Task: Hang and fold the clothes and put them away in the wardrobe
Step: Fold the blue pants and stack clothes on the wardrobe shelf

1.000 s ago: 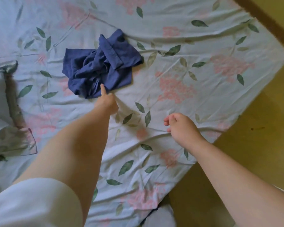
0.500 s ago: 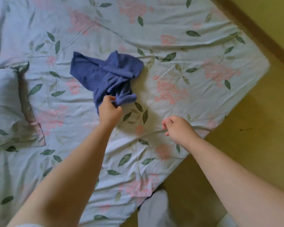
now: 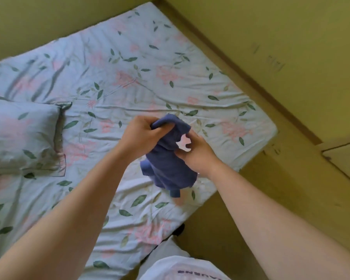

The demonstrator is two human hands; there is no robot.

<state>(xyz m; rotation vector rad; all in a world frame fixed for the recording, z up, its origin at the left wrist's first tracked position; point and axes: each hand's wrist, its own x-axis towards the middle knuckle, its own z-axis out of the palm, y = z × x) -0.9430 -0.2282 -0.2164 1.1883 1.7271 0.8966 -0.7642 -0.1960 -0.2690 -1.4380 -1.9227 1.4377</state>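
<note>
Where yellow walls [image 3: 271,27] meet, a floral bed [image 3: 129,81] underlies the blue garment [image 3: 168,164].

Head camera looks steeply down onto the bed [image 3: 129,91].

The blue garment [image 3: 170,168] is bunched so tightly between the left hand [image 3: 139,136] and the right hand [image 3: 198,156] that its kind cannot be told. Its folds hide most of the right hand's fingers, and the white label [image 3: 183,143] at its edge is too blurred to read. The pillow [image 3: 22,136] and the flowered sheet [image 3: 113,81] run off the left edge, and the dark lettering [image 3: 187,272] on the white shirt [image 3: 170,265] at the bottom is cut off and unreadable.
</note>
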